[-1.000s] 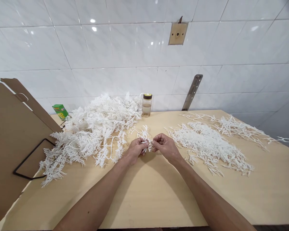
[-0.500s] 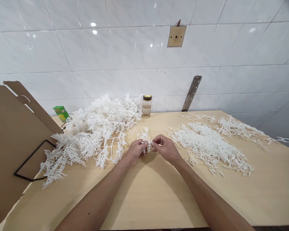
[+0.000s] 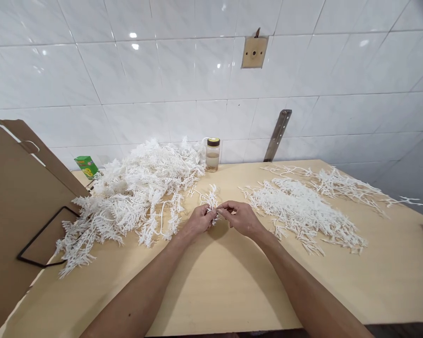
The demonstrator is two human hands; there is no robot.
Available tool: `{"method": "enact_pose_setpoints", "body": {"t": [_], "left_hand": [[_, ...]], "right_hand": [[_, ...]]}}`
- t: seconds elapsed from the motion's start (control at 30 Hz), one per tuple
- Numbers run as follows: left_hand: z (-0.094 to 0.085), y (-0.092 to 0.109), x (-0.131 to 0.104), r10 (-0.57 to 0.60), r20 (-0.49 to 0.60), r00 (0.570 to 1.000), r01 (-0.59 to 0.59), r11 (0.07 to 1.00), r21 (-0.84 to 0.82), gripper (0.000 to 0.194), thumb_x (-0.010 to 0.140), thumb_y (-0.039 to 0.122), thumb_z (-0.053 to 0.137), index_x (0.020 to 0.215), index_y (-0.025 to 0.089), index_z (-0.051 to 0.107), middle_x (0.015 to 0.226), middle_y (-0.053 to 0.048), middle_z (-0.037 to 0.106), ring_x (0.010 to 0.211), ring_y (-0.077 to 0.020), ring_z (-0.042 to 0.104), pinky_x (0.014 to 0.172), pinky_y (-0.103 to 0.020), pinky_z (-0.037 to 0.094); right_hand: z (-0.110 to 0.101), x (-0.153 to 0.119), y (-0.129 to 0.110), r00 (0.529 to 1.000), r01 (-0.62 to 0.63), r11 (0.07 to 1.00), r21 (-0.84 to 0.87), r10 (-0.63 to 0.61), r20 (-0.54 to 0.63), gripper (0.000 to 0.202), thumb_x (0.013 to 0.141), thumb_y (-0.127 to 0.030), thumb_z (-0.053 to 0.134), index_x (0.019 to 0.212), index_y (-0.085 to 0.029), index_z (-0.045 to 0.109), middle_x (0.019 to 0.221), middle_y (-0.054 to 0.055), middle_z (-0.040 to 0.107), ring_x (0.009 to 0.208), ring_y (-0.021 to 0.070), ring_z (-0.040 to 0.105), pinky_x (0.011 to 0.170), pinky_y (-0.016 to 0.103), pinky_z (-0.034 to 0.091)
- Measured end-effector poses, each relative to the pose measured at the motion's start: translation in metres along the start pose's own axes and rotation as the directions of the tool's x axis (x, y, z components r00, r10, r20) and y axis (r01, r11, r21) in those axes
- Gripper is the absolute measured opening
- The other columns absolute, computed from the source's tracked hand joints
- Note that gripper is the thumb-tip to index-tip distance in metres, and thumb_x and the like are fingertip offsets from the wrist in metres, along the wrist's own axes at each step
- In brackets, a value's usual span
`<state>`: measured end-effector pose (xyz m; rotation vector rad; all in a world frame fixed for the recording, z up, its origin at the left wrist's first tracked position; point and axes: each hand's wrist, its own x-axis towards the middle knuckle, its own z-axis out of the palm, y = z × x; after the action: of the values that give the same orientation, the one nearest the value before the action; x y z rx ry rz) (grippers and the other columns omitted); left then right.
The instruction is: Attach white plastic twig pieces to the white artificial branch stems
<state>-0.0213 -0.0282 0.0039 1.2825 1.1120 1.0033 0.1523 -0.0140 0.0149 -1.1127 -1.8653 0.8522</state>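
Note:
Between my two hands is a small white branching sprig (image 3: 211, 195), like plastic foliage, just above the table. My left hand (image 3: 201, 218) is closed in a pinch on its lower part. My right hand (image 3: 240, 217) has thumb and forefinger pinched at the sprig's right side, touching it close to the left fingertips. Exactly which bit the right fingers grip is too small to make out. A large heap of white feathery sprigs (image 3: 134, 192) lies to the left. On the right is a flatter pile of thin white pieces (image 3: 303, 211).
Bare white stems (image 3: 345, 185) lie at the far right. A lidded jar (image 3: 212, 156) stands behind the heap, and a green box (image 3: 86, 166) is at the back left. Cardboard (image 3: 28, 211) with a black wire frame (image 3: 35, 234) stands at the left edge. A metal bracket (image 3: 278, 135) leans on the tiled wall.
My right fingers have moved slightly left and come together at the sprig, close to my left fingertips. The view has shifted a little; the piles look unchanged.

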Motion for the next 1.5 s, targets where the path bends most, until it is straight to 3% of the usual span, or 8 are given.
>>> {"method": "enact_pose_setpoints", "body": {"t": [0.27,0.4,0.53,0.7,0.97,1.2,1.37,1.5], "left_hand": [[0.000,0.016,-0.005,-0.108,-0.006,0.994,0.107,0.992,-0.068,0.042,0.070,0.049,0.073,0.067,0.020,0.042,0.053,0.008,0.038,0.042,-0.0043,0.027,0.042,-0.022,0.014],[0.001,0.018,-0.006,-0.073,-0.024,0.997,0.073,0.997,-0.018,0.040,0.069,0.047,0.073,0.067,0.020,0.044,0.053,0.008,0.039,0.043,-0.0047,0.029,0.043,-0.021,0.016],[0.001,0.014,-0.006,-0.031,-0.051,0.998,0.032,0.999,0.012,0.036,0.068,0.043,0.074,0.067,0.019,0.046,0.052,0.008,0.038,0.043,-0.0048,0.030,0.043,-0.021,0.018],[-0.004,0.014,-0.004,-0.093,0.015,0.996,0.094,0.993,-0.069,0.039,0.070,0.048,0.073,0.068,0.019,0.047,0.049,0.008,0.037,0.041,-0.0043,0.026,0.042,-0.021,0.015],[-0.004,0.020,-0.006,-0.136,0.039,0.990,0.140,0.982,-0.129,0.035,0.067,0.043,0.076,0.071,0.018,0.052,0.053,0.005,0.045,0.042,-0.0044,0.029,0.041,-0.022,0.012],[-0.005,0.018,-0.006,-0.145,0.062,0.987,0.149,0.986,-0.077,0.035,0.069,0.039,0.073,0.066,0.018,0.045,0.052,0.008,0.036,0.044,-0.0040,0.025,0.044,-0.022,0.013],[-0.002,0.013,-0.007,-0.065,0.086,0.994,0.066,0.998,-0.003,0.032,0.070,0.039,0.072,0.068,0.017,0.049,0.054,0.007,0.040,0.046,-0.0043,0.029,0.045,-0.021,0.017],[-0.004,0.010,-0.004,-0.097,0.042,0.994,0.100,0.992,-0.081,0.036,0.070,0.045,0.072,0.070,0.018,0.049,0.052,0.008,0.039,0.043,-0.0040,0.025,0.042,-0.022,0.012]], "right_hand": [[0.000,-0.003,-0.006,0.995,-0.073,0.992,0.104,0.066,0.068,0.030,0.085,-0.049,0.059,0.087,-0.020,0.068,0.069,0.002,0.065,0.054,0.0132,0.057,0.044,0.023,0.047],[0.000,-0.002,-0.003,0.985,-0.149,0.972,0.182,0.130,0.114,0.032,0.084,-0.050,0.059,0.085,-0.019,0.068,0.062,-0.001,0.060,0.048,0.0109,0.056,0.039,0.021,0.044],[0.001,0.000,0.005,0.979,-0.182,0.967,0.177,0.162,0.124,0.027,0.081,-0.045,0.064,0.088,-0.020,0.069,0.064,-0.001,0.063,0.044,0.0106,0.057,0.036,0.020,0.042],[0.001,-0.001,0.005,0.977,-0.171,0.977,0.130,0.151,0.149,0.029,0.084,-0.046,0.060,0.085,-0.019,0.069,0.061,-0.001,0.061,0.042,0.0110,0.057,0.038,0.022,0.044],[0.009,-0.001,0.005,0.995,0.078,0.978,-0.192,-0.090,-0.053,0.013,0.087,-0.027,0.052,0.078,-0.021,0.061,0.071,0.001,0.065,0.062,0.0151,0.058,0.060,0.028,0.047],[0.018,-0.002,0.010,0.960,0.230,0.897,-0.378,-0.272,-0.062,0.011,0.088,-0.019,0.047,0.084,-0.020,0.057,0.082,0.005,0.064,0.070,0.0167,0.058,0.067,0.029,0.044],[0.008,0.007,0.025,0.936,0.087,0.842,-0.532,-0.252,-0.245,0.012,0.083,-0.014,0.044,0.076,-0.020,0.052,0.075,0.006,0.060,0.066,0.0177,0.054,0.064,0.029,0.040],[-0.018,0.011,0.036,0.894,-0.072,0.852,-0.518,-0.176,-0.413,0.006,0.079,-0.017,0.049,0.074,-0.021,0.052,0.071,0.003,0.059,0.065,0.0178,0.053,0.065,0.029,0.040]]}}
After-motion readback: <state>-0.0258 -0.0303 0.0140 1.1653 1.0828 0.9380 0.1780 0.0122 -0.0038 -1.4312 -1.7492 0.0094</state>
